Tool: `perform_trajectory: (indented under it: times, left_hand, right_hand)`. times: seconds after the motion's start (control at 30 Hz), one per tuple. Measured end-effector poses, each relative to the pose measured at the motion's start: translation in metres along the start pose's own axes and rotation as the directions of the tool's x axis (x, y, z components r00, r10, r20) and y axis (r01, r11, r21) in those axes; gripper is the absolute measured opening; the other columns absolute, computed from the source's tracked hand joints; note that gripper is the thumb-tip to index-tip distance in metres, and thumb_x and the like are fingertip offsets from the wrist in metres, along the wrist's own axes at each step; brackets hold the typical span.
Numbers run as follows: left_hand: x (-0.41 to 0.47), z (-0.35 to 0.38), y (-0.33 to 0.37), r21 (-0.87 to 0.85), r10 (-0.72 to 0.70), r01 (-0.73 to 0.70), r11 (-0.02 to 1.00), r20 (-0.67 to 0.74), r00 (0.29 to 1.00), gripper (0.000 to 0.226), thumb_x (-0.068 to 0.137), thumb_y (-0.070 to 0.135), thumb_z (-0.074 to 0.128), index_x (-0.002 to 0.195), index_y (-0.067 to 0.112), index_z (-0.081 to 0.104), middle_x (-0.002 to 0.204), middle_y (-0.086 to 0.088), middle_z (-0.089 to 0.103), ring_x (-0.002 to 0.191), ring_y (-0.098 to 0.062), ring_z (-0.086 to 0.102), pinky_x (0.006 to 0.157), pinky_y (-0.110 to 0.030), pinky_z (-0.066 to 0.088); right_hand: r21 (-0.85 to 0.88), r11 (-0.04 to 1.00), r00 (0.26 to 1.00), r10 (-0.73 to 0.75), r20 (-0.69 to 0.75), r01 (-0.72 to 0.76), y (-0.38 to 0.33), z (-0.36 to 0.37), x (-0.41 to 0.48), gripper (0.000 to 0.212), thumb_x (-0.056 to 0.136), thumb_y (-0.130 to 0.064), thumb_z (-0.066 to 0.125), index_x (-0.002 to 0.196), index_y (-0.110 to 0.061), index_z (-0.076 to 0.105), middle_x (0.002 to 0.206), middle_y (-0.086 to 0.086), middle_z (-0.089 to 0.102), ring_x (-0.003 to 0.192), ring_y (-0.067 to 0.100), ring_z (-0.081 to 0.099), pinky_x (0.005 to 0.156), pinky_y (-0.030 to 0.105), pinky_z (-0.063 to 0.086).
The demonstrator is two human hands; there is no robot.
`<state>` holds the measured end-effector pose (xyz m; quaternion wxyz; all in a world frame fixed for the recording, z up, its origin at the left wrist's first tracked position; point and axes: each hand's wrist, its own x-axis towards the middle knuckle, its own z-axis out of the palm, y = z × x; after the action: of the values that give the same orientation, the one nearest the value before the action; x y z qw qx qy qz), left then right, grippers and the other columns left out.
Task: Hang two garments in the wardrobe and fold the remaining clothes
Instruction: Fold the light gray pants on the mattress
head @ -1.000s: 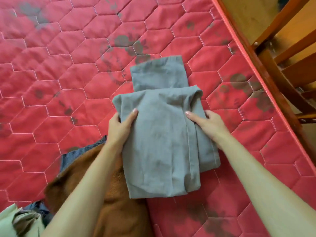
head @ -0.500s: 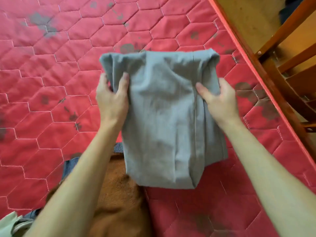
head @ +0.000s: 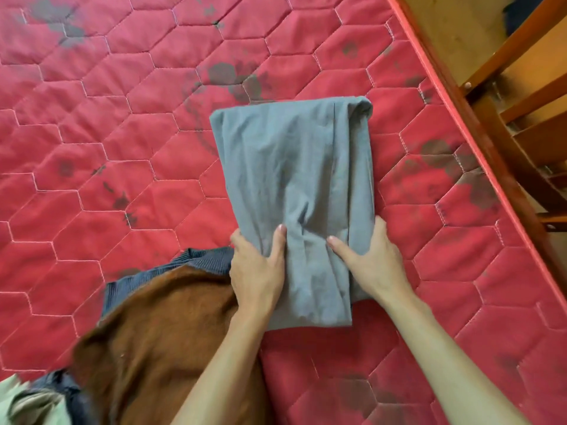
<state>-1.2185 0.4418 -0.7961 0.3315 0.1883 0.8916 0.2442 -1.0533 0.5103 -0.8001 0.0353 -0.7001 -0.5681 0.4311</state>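
A folded grey garment [head: 294, 179] lies as a long rectangle on the red quilted mattress [head: 122, 148]. My left hand [head: 256, 273] grips its near left edge, thumb on top of the cloth. My right hand [head: 372, 265] holds the near right edge, thumb laid on the fabric. To the left of my left arm lies a brown garment [head: 159, 338] with a dark blue ribbed garment [head: 171, 271] under it.
A pale green garment [head: 27, 403] shows at the bottom left corner. The mattress's right edge [head: 460, 133] runs diagonally, and a wooden chair frame [head: 521, 102] stands beyond it on a yellowish floor.
The grey garment was lifted and its top part folded over, then laid flat again. My hands moved from its far end back down to its near end.
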Motion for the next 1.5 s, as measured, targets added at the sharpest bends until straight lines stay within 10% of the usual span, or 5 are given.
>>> perform_trajectory:
  times: [0.23, 0.43, 0.8, 1.3, 1.5]
  left_hand:
    - [-0.081, -0.022, -0.052, -0.097, -0.129, 0.147, 0.984, 0.167, 0.977, 0.042, 0.075, 0.064, 0.074, 0.098, 0.030, 0.063, 0.096, 0.019, 0.070, 0.097, -0.005, 0.065, 0.082, -0.027, 0.050]
    - [-0.059, -0.029, -0.038, -0.340, -0.012, 0.052, 0.939, 0.121, 0.993, 0.035, 0.087, 0.035, 0.074, 0.118, 0.021, 0.067, 0.107, 0.014, 0.072, 0.096, 0.010, 0.064, 0.086, -0.015, 0.051]
    - [-0.006, -0.069, 0.070, -0.411, 0.135, 0.002, 0.912, 0.305, 0.943, 0.041, 0.071, 0.029, 0.088, 0.108, 0.020, 0.071, 0.097, 0.006, 0.078, 0.086, -0.012, 0.075, 0.071, -0.029, 0.058]
    - [-0.104, -0.273, 0.301, -0.714, 0.688, -0.520, 0.470, -0.072, 0.722, 0.055, 0.065, -0.008, 0.083, 0.116, -0.001, 0.065, 0.111, -0.011, 0.075, 0.108, -0.030, 0.070, 0.090, -0.042, 0.058]
    - [-0.144, -0.280, 0.266, -0.672, 0.663, -0.473, 0.570, 0.036, 0.748, 0.032, 0.082, 0.024, 0.079, 0.113, 0.021, 0.069, 0.109, 0.009, 0.076, 0.104, -0.007, 0.070, 0.083, -0.022, 0.054]
  right_hand:
    - [0.168, 0.972, 0.983, 0.148, 0.112, -0.166, 0.072, -0.022, -0.081, 0.044, 0.068, -0.045, 0.086, 0.096, -0.023, 0.059, 0.094, -0.012, 0.072, 0.093, 0.009, 0.068, 0.084, 0.036, 0.055]
    - [0.386, 0.914, 0.990, 0.138, -0.010, -0.124, 0.066, -0.034, -0.068, 0.075, 0.068, -0.055, 0.083, 0.130, -0.022, 0.057, 0.131, -0.003, 0.061, 0.111, 0.006, 0.060, 0.099, 0.024, 0.048]
    - [0.353, 0.921, 0.983, 0.118, 0.143, -0.163, -0.062, -0.095, -0.002, 0.066, 0.047, -0.035, 0.097, 0.103, -0.010, 0.072, 0.096, 0.000, 0.076, 0.086, 0.018, 0.073, 0.087, 0.038, 0.059]
    - [0.668, 0.467, 0.811, -0.415, -0.413, 0.580, -0.262, -0.301, -0.126, 0.047, 0.061, 0.003, 0.088, 0.103, -0.013, 0.073, 0.096, -0.003, 0.078, 0.088, 0.013, 0.075, 0.065, 0.026, 0.058]
    - [0.678, 0.492, 0.826, -0.448, -0.342, 0.547, -0.228, -0.289, -0.163, 0.053, 0.067, -0.014, 0.089, 0.116, -0.017, 0.070, 0.112, -0.003, 0.076, 0.104, 0.014, 0.072, 0.090, 0.035, 0.058]
